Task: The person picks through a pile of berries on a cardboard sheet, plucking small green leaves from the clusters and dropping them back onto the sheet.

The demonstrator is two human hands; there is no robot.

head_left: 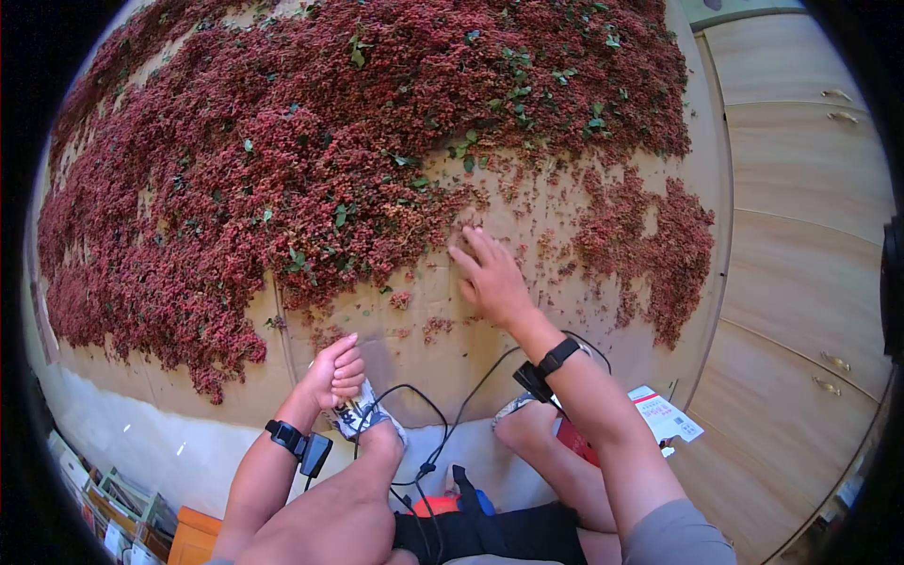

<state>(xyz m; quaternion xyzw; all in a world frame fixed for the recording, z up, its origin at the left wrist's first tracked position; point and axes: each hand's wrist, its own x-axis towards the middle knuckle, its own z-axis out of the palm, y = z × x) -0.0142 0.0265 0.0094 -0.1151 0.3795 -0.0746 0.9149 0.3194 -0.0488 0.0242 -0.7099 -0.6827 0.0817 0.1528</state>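
Observation:
A wide layer of small red berries in clusters, looking like Sichuan peppercorns, with green leaves among them, covers much of a cardboard sheet. My right hand is over a bare strip of cardboard at the heap's lower right edge, fingers apart, nothing seen in them. Nearer to me, my left hand is closed with its fingers curled in, beside a few loose berries; whatever it may hold is hidden. To the right lies a thinner patch of berries.
Wooden cabinets with metal handles border the cardboard on the right. Black cables run between my wrists and across my legs. A white and red box lies by my right forearm. An orange wooden piece is at lower left.

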